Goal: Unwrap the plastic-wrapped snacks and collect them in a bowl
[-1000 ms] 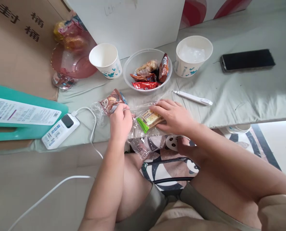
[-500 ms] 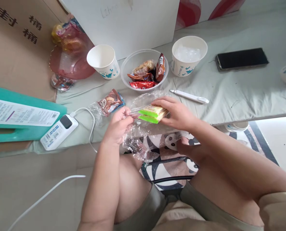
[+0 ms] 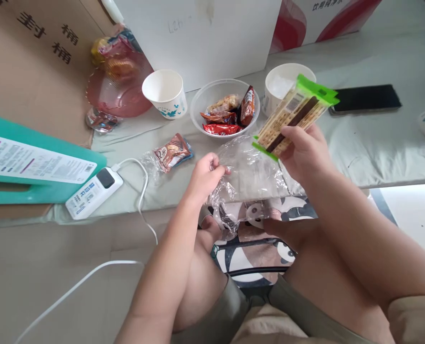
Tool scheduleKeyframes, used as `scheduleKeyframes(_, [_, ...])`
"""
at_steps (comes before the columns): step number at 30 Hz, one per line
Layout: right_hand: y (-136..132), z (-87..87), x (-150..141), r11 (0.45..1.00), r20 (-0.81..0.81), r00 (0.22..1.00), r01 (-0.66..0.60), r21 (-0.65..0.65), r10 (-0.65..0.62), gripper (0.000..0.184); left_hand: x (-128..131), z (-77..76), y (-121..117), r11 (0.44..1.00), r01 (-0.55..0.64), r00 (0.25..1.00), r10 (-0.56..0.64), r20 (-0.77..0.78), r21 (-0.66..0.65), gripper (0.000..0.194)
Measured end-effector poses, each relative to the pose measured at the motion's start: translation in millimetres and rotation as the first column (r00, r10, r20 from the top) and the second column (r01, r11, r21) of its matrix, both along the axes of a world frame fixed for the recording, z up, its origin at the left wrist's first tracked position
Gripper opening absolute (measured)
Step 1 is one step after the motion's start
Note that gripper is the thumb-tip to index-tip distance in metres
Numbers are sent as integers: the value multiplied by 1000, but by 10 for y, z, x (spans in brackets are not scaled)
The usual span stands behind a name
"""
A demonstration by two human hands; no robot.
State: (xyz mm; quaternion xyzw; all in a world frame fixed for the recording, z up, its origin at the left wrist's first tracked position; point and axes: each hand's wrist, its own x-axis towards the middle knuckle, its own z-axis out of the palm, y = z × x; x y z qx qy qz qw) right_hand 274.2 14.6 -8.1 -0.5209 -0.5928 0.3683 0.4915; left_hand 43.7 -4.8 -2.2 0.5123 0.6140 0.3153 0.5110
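My right hand (image 3: 305,150) grips a flat snack packet (image 3: 291,117) with green ends and a brown stripe, tilted up in front of a paper cup (image 3: 275,88) with clear white stuff inside. Pinched in my left hand (image 3: 208,174) is a crinkled clear plastic bag (image 3: 250,165), which spreads over the table edge and hangs down. Behind the bag stands a clear plastic bowl (image 3: 198,114) of wrapped snacks. Left of my left hand lies a brown snack packet (image 3: 171,153) with clear film beside it.
An empty paper cup (image 3: 165,91) and a pink bowl (image 3: 117,102) with packets stand at the back left. A white power bank (image 3: 94,193) with a cable sits near a teal container (image 3: 37,167). A black phone (image 3: 368,98) lies at the right.
My right hand has lifted the green-ended packet away from the plastic bag, up and to the right. My left hand has shifted right, still on the bag.
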Motion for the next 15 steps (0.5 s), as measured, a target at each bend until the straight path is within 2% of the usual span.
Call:
scheduleKeyframes(3, [108, 141, -3, 999, 47, 998, 45, 17, -46, 43, 35, -17, 28, 999, 5, 997, -8, 76, 38, 24])
scheduleKeyframes(7, [264, 309, -121, 979, 74, 978, 188, 82, -194, 42, 20, -35, -7, 998, 29, 987, -38, 154, 59, 24])
scheduleKeyframes(9, [320, 319, -209, 955, -14, 971, 239, 175, -240, 43, 8, -48, -31, 997, 43, 986, -51, 156, 58, 23])
scheduleKeyframes(12, [349, 264, -310, 924, -187, 958, 265, 276, -219, 47, 14, -51, -39, 996, 70, 981, -80, 175, 59, 24])
scheduleKeyframes(14, [351, 252, -326, 929, -201, 957, 259, 265, -209, 50, 36, -34, -24, 995, 90, 974, -99, 205, 53, 25])
scheduleKeyframes(15, [357, 275, -321, 948, -132, 974, 210, 240, -183, 51, 48, -22, -15, 994, 97, 970, -106, 220, 48, 26])
